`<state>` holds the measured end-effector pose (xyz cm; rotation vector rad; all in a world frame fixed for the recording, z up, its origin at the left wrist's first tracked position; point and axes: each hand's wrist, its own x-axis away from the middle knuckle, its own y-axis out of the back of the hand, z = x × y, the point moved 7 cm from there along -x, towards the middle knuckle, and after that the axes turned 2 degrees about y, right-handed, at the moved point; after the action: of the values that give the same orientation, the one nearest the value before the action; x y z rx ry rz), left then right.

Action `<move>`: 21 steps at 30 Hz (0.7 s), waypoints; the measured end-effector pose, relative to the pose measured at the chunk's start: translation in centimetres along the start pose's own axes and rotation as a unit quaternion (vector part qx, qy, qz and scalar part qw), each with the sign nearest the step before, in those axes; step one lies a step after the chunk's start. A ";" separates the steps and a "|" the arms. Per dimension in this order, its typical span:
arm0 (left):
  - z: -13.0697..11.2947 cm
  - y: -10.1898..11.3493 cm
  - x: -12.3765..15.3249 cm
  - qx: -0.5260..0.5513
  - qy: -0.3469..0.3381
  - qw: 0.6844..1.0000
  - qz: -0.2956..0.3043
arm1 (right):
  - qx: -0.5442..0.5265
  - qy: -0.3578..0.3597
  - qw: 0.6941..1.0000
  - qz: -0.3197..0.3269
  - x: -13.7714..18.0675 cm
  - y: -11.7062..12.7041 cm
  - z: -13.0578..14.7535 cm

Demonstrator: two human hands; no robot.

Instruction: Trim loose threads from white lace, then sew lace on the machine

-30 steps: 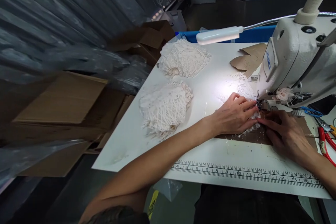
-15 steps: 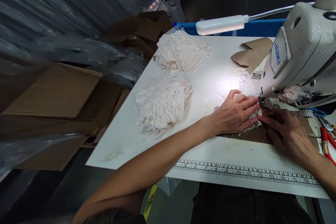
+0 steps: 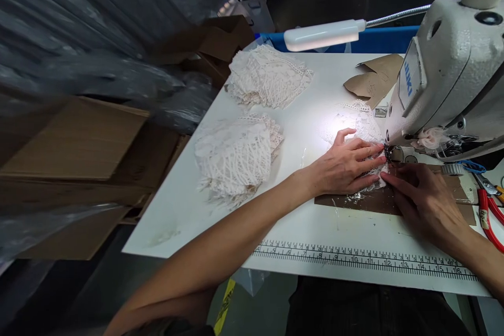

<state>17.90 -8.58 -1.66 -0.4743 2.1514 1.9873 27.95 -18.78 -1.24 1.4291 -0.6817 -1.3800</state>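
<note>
A white lace piece lies under the lamp's bright spot, its right edge at the needle area of the sewing machine. My left hand rests flat on the lace, fingers stretched toward the presser foot. Beside it, my right hand pinches the near right edge of the lace between thumb and forefinger, just in front of the foot. The needle itself is hidden from view. Brown card lies under the lace and both hands.
Two lace stacks lie on the left of the white table. A brown paper pattern is behind the lace. Red-handled pliers lie far right. A lamp overhangs; a printed ruler runs along the front edge.
The view has shifted slightly, moving the table and machine a little left in the picture. Both hands keep nearly the same places at the lace; the left fingers are a little more spread.
</note>
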 end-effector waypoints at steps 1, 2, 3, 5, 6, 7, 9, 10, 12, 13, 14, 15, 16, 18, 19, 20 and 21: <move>0.1 0.0 0.0 0.000 0.002 1.000 0.003 | 0.003 -0.002 1.000 0.004 0.0 0.0 0.1; 0.1 -0.1 0.0 -0.001 0.002 1.000 0.005 | 0.004 -0.006 1.000 0.007 0.0 -0.1 0.1; 0.1 0.0 0.0 -0.003 0.001 1.000 0.005 | 0.004 -0.009 1.000 0.009 0.0 -0.1 0.1; -0.1 0.0 0.0 -0.008 -0.003 1.000 0.002 | 0.002 -0.016 1.000 0.010 0.1 -0.2 0.1; -0.1 0.1 -0.1 -0.009 -0.004 1.000 0.001 | 0.001 -0.018 1.000 0.009 0.1 -0.2 0.1; -0.2 0.1 -0.1 -0.011 -0.006 1.000 0.001 | 0.000 -0.019 1.000 0.007 0.2 -0.2 0.2; -0.3 0.1 -0.1 -0.014 -0.007 1.000 0.002 | -0.002 -0.020 1.000 0.005 0.3 -0.2 0.2; -0.3 0.1 -0.1 -0.015 -0.008 1.000 0.002 | -0.003 -0.022 1.000 0.005 0.3 -0.2 0.2; -0.4 0.2 -0.1 -0.015 -0.012 1.000 0.000 | -0.005 -0.026 1.000 0.006 0.4 -0.3 0.1; -0.5 0.2 -0.1 -0.015 -0.015 1.000 -0.002 | -0.006 -0.028 1.000 0.009 0.5 -0.3 0.1; -0.6 0.2 -0.1 -0.014 -0.017 1.000 -0.003 | -0.007 -0.029 0.999 0.012 0.5 -0.3 0.1; -0.6 0.2 -0.1 -0.014 -0.018 1.000 -0.003 | -0.008 -0.029 0.999 0.015 0.5 -0.4 0.1; -0.6 0.2 -0.1 -0.013 -0.019 1.000 -0.002 | -0.008 -0.027 1.000 0.014 0.5 -0.4 0.1; -0.6 0.2 -0.1 -0.013 -0.017 1.000 0.000 | -0.008 -0.021 1.000 0.008 0.5 -0.3 0.2; -0.6 0.2 -0.1 -0.013 -0.015 1.000 0.002 | -0.007 -0.018 1.000 0.004 0.5 -0.3 0.2; -0.6 0.2 -0.1 -0.013 -0.014 1.000 0.004 | -0.006 -0.016 1.000 0.001 0.5 -0.3 0.2; -0.6 0.2 -0.1 -0.014 -0.012 1.000 0.006 | -0.004 -0.014 1.000 -0.001 0.5 -0.3 0.2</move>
<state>17.99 -9.14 -1.42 -0.4408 2.1211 2.0211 27.82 -19.17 -1.64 1.4060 -0.6925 -1.4060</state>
